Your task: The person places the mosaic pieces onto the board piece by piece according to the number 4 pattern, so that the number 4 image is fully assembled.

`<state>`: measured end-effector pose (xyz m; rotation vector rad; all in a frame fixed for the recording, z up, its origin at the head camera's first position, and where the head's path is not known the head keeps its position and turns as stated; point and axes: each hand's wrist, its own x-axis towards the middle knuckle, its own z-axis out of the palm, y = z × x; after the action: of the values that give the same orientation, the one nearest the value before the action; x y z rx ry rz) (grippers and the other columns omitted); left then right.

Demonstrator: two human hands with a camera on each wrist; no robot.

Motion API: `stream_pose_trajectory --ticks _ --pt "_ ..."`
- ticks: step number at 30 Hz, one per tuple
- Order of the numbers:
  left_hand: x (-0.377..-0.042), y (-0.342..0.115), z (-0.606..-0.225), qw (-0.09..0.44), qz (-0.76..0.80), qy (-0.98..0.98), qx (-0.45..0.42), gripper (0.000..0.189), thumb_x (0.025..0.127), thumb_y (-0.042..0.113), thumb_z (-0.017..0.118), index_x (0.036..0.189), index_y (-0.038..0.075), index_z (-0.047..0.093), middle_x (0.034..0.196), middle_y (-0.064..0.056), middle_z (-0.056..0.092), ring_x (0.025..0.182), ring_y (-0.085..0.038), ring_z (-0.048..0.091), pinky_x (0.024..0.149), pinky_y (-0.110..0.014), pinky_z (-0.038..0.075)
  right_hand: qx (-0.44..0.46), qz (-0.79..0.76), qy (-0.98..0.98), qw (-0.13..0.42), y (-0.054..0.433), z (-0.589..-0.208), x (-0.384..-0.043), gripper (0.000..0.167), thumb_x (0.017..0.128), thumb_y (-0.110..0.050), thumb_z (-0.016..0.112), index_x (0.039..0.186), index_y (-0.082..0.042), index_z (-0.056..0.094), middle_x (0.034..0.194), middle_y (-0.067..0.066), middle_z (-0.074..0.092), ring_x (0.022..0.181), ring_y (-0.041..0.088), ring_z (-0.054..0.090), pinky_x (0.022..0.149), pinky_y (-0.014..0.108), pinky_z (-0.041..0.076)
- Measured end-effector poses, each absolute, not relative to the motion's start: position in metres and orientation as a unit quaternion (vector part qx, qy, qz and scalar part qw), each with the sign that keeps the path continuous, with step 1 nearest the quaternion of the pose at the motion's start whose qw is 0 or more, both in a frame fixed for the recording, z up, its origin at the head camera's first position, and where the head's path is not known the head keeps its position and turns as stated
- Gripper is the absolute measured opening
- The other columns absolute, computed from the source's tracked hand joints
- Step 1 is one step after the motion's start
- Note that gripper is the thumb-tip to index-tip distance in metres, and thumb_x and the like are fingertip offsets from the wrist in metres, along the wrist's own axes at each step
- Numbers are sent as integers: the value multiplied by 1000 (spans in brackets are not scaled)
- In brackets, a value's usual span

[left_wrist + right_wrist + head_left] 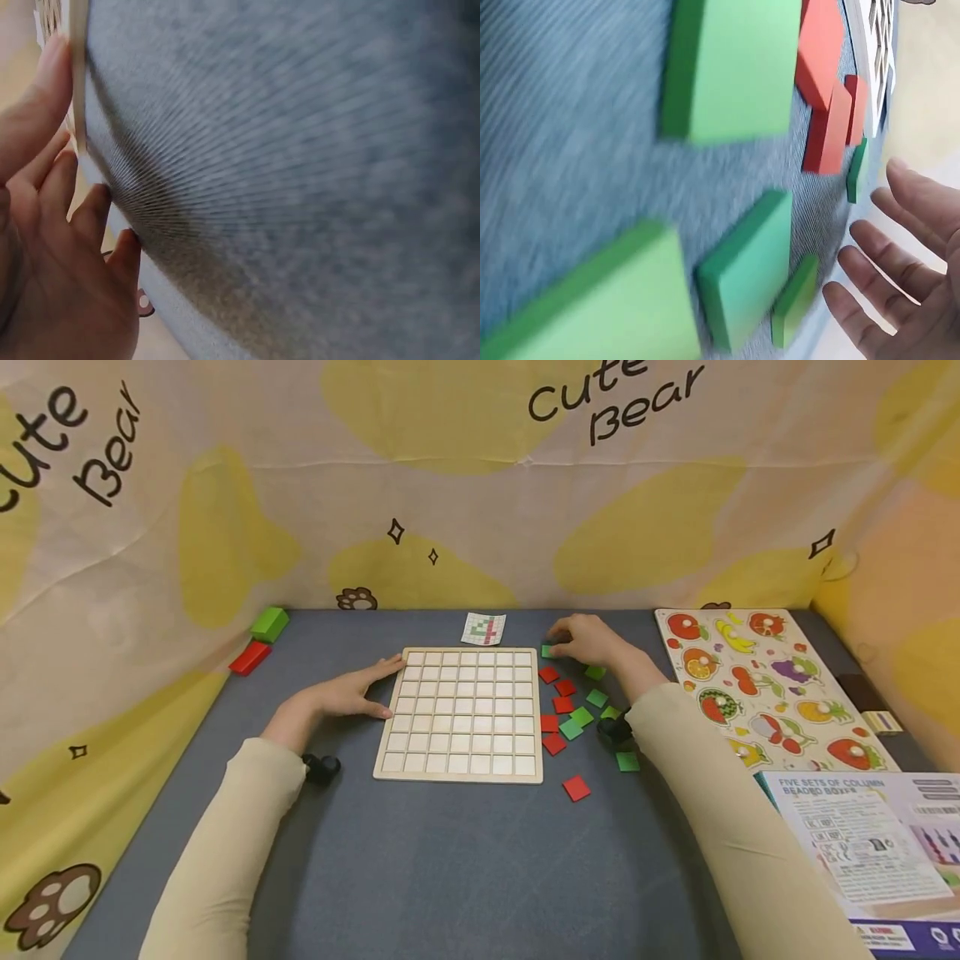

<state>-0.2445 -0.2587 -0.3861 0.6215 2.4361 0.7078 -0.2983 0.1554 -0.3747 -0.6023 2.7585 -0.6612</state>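
Observation:
A square wooden grid board (459, 714) with white cells lies on the table. At its left edge my left hand (347, 691) rests with thumb and fingers spread, touching the frame; the left wrist view shows the thumb (54, 71) against that rim. My right hand (591, 642) hovers beyond the board's upper right corner, fingers extended above a small green tile (547, 651). In the right wrist view that hand (911, 255) holds nothing, and the green tile (858, 172) lies just past the fingertips. Several red tiles (562, 704) and green tiles (581, 717) are scattered beside the board.
A small pattern card (483, 629) lies behind the board. Green (270, 625) and red (250, 657) blocks sit at the far left edge. On the right are a fruit puzzle board (772, 689) and a printed box (862, 852). A printed cloth (465, 485) hangs behind.

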Motion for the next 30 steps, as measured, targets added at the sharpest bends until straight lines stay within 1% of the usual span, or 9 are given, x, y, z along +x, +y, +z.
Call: stream_pose_trajectory --ticks 4,7,12,16,18,20,23,26,30 --pt "-245 -259 -385 276 265 895 228 114 77 28 84 160 10 8 168 -16 -5 155 -43 -8 121 -66 2 -199 -231 945 121 151 -379 -300 39 94 -22 67 128 -2 64 128 21 66 118 37 61 100 49 50" --pt "-244 -256 -386 278 255 898 228 123 72 29 88 160 10 5 168 -14 -7 155 -43 -10 121 -66 1 -186 -227 948 122 149 -380 -299 34 93 -22 69 122 -4 68 122 19 68 111 35 62 95 47 51" --pt "-242 -250 -385 278 246 902 221 124 72 27 88 160 11 2 169 -10 -9 154 -43 -11 121 -67 1 -158 -222 955 113 146 -380 -297 27 89 -19 73 112 -4 68 113 17 67 101 31 60 87 44 51" --pt "-242 -250 -382 285 241 902 217 123 73 26 87 160 11 1 169 -10 -10 154 -43 -12 120 -68 2 -130 -245 958 75 135 -375 -293 20 87 -15 76 102 -5 66 106 15 67 94 31 63 78 41 52" --pt "-242 -251 -382 286 239 902 216 123 73 26 87 160 11 1 169 -11 -9 154 -44 -13 120 -69 2 -120 -269 954 52 124 -372 -290 17 87 -14 76 99 -6 66 102 14 69 90 31 65 76 40 51" --pt "-242 -252 -382 286 239 903 216 123 73 26 87 160 11 2 169 -11 -9 154 -44 -13 119 -69 1 -117 -299 946 29 110 -370 -288 15 87 -13 75 98 -6 67 98 13 69 88 29 65 80 40 51" --pt "-242 -253 -382 285 240 903 216 123 73 26 87 160 11 2 169 -11 -9 154 -44 -12 119 -69 1 -125 -338 933 12 88 -369 -287 14 87 -14 76 97 -6 70 94 12 70 87 27 63 87 41 49" --pt "-243 -252 -382 284 242 901 220 123 72 27 88 160 10 3 169 -12 -8 154 -44 -12 119 -70 0 -140 -353 925 19 68 -371 -287 11 88 -13 74 96 -6 73 95 11 73 90 26 64 91 40 49" --pt "-243 -250 -382 284 246 900 220 123 72 27 87 160 10 3 169 -14 -7 154 -44 -12 119 -69 0 -152 -339 927 45 51 -376 -286 11 91 -7 70 100 -6 75 103 11 75 99 27 67 92 38 54"
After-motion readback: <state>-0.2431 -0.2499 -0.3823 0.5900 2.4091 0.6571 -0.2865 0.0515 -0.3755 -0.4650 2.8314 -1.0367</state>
